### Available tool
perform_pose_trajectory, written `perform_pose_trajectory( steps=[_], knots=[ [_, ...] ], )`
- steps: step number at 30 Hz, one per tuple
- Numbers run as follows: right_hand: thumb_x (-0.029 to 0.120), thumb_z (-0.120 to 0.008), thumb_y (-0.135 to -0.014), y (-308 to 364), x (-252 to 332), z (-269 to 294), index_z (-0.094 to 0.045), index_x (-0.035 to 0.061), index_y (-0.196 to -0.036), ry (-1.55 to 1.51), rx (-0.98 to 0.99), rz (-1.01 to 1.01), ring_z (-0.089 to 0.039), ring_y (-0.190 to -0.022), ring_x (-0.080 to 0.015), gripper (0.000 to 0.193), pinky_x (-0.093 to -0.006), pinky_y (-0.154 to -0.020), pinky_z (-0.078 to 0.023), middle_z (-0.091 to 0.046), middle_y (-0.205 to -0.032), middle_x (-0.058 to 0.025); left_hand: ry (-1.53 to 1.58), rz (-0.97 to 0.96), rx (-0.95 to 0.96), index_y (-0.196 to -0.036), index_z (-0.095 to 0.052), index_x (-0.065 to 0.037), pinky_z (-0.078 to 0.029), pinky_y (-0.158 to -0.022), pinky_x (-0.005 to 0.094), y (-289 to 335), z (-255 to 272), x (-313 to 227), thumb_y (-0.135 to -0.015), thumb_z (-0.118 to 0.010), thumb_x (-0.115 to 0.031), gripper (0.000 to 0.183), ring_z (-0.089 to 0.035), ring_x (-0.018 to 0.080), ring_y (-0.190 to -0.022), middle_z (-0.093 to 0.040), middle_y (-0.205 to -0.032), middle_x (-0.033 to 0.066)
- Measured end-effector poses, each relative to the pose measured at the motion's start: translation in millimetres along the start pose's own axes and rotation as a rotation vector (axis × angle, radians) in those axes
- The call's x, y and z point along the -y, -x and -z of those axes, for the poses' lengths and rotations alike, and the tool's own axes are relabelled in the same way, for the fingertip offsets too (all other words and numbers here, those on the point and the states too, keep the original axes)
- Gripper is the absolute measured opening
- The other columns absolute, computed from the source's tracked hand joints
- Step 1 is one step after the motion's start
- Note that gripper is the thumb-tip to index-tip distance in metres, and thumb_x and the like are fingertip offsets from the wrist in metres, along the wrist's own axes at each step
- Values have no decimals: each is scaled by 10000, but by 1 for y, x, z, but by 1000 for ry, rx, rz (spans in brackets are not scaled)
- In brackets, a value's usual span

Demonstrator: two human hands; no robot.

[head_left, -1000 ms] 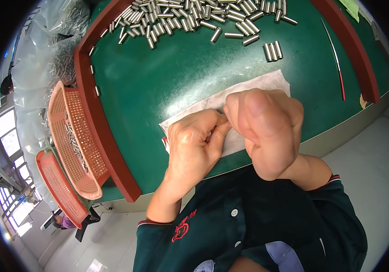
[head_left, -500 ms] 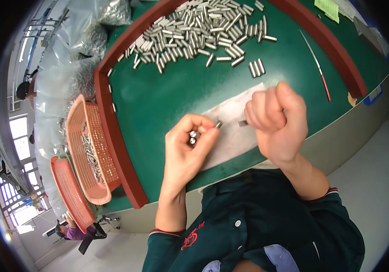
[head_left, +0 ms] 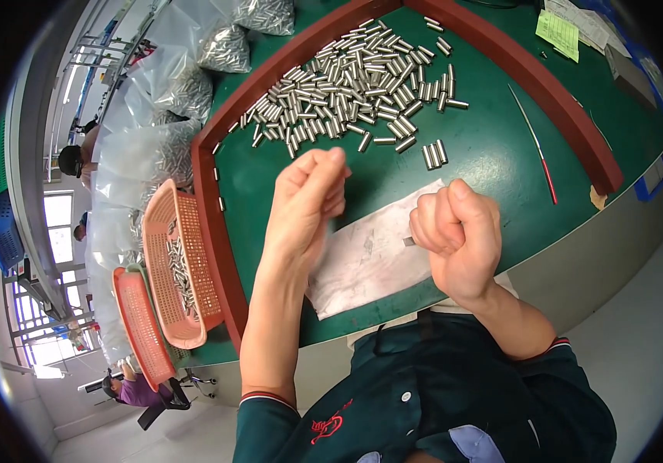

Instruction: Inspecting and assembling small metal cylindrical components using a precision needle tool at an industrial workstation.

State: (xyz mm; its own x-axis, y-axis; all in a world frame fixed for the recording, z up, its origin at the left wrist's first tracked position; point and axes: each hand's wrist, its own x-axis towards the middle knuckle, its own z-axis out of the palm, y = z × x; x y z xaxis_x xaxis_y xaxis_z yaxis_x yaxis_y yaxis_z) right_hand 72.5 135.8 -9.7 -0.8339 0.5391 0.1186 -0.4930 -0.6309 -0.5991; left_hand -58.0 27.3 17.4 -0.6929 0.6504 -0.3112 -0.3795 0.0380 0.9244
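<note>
My left hand (head_left: pixel 308 197) is held over the green tabletop, just short of a heap of short silver metal pins (head_left: pixel 347 92). Its fingers are curled in, and whatever lies inside them is hidden. Above the right end of a stained white cloth (head_left: pixel 374 247), my right hand (head_left: pixel 459 243) makes a fist. A small grey metal piece (head_left: pixel 409 241) pokes out of it on the left side. A short row of pins (head_left: pixel 434 155) lies side by side beyond that hand, apart from the heap.
A dark red raised border (head_left: pixel 219 262) bounds the work area, with pink baskets (head_left: pixel 173 262) outside it at left. Clear bags of metal parts (head_left: pixel 223 48) stand behind them. A thin red-handled tool (head_left: pixel 545 166) lies at right. Another person (head_left: pixel 135 390) sits at far lower left.
My left hand has gone from over the cloth toward the heap and turned, hiding the pins that showed in it. The right fist stays closed. The whole view has shifted slightly.
</note>
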Motion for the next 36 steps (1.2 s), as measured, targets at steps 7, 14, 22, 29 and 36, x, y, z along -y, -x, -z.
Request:
perform_pose_trajectory(
  steps=[7,14,22,29,36],
  knots=[
    [154,-342,-900,1,2,-2,-255,82,-484,5,-13,-18,-208,-419,-59,431,-240,-406,-173,-242,-451,36,-1187,-307,-245,-757,-618,-2,-372,-477,283,-37,-17,0,-669,-697,-116,164,-434,109,-469,-438,-501,23],
    [205,-299,-914,0,0,3,-253,113,-498,66,-12,-6,-171,-400,-72,429,-245,-392,-166,-250,-426,18,-1272,-371,-45,-759,-602,3,-410,-492,325,-5,-25,-10,-691,-654,-69,112,-515,241,-473,-511,-533,130],
    [225,-278,-910,-2,3,-3,-243,132,-485,78,-36,-56,-146,-397,-72,436,-247,-394,-152,-236,-422,24,-1292,-500,-64,-690,-567,1,-332,-418,246,60,-11,10,-655,-741,-139,226,-401,108,-448,-464,-517,40],
    [235,-262,-909,-4,3,-4,-237,138,-485,117,4,-70,-148,-391,-77,436,-247,-406,-169,-240,-423,28,-1354,-402,-238,-607,-524,4,-326,-398,279,63,-19,33,-676,-731,-216,310,-400,175,-392,-435,-452,77],
    [232,-266,-908,-7,5,-14,-242,138,-482,159,7,-74,-151,-393,-76,437,-245,-401,-165,-238,-422,29,-1279,-346,-92,-682,-546,-1,-365,-439,310,66,-18,23,-696,-661,-120,166,-466,233,-444,-483,-516,99]
  ],
)
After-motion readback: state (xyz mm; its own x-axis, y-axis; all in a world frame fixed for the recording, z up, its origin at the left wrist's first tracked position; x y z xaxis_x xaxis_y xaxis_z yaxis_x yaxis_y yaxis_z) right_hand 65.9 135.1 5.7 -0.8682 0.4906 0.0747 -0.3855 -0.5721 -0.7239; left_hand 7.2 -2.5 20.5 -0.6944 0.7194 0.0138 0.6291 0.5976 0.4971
